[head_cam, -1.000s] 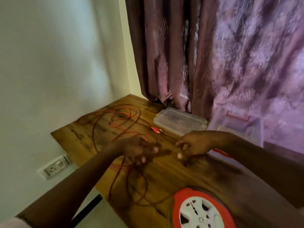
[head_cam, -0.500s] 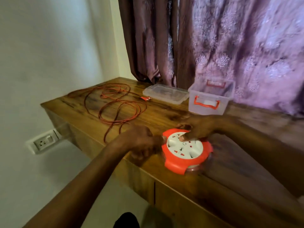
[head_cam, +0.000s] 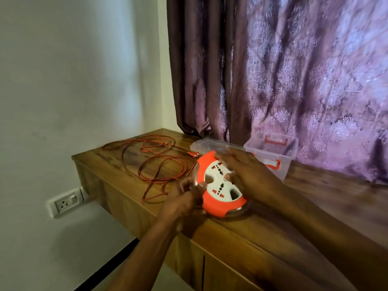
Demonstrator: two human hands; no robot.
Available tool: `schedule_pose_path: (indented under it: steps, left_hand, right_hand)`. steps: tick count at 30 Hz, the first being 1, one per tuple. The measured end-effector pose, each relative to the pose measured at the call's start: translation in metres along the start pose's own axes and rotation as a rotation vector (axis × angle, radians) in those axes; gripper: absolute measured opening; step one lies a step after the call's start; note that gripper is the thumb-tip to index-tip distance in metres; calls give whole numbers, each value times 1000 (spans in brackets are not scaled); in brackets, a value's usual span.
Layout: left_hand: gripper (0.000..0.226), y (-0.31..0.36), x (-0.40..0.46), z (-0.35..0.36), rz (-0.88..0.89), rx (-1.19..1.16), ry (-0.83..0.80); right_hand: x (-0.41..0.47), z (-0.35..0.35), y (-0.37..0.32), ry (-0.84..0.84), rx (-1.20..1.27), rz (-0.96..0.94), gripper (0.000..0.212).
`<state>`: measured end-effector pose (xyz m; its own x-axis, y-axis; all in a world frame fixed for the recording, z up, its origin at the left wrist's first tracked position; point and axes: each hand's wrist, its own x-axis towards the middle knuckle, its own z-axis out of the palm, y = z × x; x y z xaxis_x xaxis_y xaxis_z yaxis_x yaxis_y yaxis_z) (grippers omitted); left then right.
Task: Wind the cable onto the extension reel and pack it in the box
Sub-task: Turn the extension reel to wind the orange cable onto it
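The orange and white extension reel is tilted up on the wooden counter, its socket face toward me. My left hand grips its left rim, thumb on the white face. My right hand lies over the right side of the face, fingers spread. The orange cable lies in loose loops on the counter's left part, its plug near the reel's far edge. A clear plastic box with orange handles stands open behind my right hand.
The box's clear lid lies flat beside it by the purple curtain. A white wall socket sits on the wall below the counter's left end. The counter's front edge is just under the reel.
Both hands came from the cable back to the reel. The reel went from flat to tilted up, held on both sides. The view shifted lower and farther back.
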<state>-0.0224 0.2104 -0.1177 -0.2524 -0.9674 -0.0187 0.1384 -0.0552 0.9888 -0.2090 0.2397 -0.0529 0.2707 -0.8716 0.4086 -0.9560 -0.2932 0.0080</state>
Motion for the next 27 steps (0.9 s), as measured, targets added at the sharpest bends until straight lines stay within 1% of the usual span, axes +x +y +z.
schedule_pose_path:
  steps: [2, 5, 7, 9, 11, 13, 14, 15, 18, 19, 20, 21, 23, 24, 25, 27]
  left_hand:
    - [11, 12, 2, -6, 96, -12, 61]
    - [6, 27, 5, -14, 209, -20, 103]
    - [8, 33, 6, -16, 250, -13, 113]
    - [12, 38, 8, -17, 285, 15, 138]
    - [19, 41, 9, -18, 317, 42, 174]
    - [30, 42, 10, -17, 344, 69, 215]
    - [34, 41, 10, -16, 360, 77, 233]
    - [37, 40, 10, -13, 371, 77, 249]
    - [45, 39, 8, -4, 358, 35, 280]
    - [46, 38, 7, -3, 358, 26, 283]
    - [45, 38, 7, -2, 355, 24, 280]
    - [46, 38, 7, -2, 350, 21, 273]
    - [48, 41, 8, -5, 340, 1, 255]
    - [49, 42, 9, -7, 332, -9, 248]
    - [51, 43, 9, -7, 325, -16, 242]
    - [51, 47, 10, -8, 322, -20, 224]
  right_hand:
    - [-2, -5, -10, 49, -208, -129, 60]
    - [-1, -9, -24, 38, -382, -201, 56]
    - [4, -8, -31, 39, -453, -178, 61]
    - [9, -8, -34, 98, -507, -117, 69]
    - [13, -8, -36, 156, -500, -73, 74]
    - [20, -7, -39, 164, -502, -47, 75]
    - [22, -6, -42, 151, -456, 6, 72]
    - [26, -4, -45, 158, -341, 102, 68]
    - [33, 1, -51, 301, 151, 402, 58]
    - [34, 0, -52, 326, 251, 442, 55]
    - [33, -1, -51, 321, 263, 447, 53]
    - [31, -2, -50, 303, 191, 416, 52]
    - [25, -2, -48, 271, -76, 241, 57]
    - [22, -3, -48, 234, -172, 148, 61]
    - [20, -3, -47, 174, -229, 82, 66]
    - [19, -4, -45, 106, -291, 18, 70]
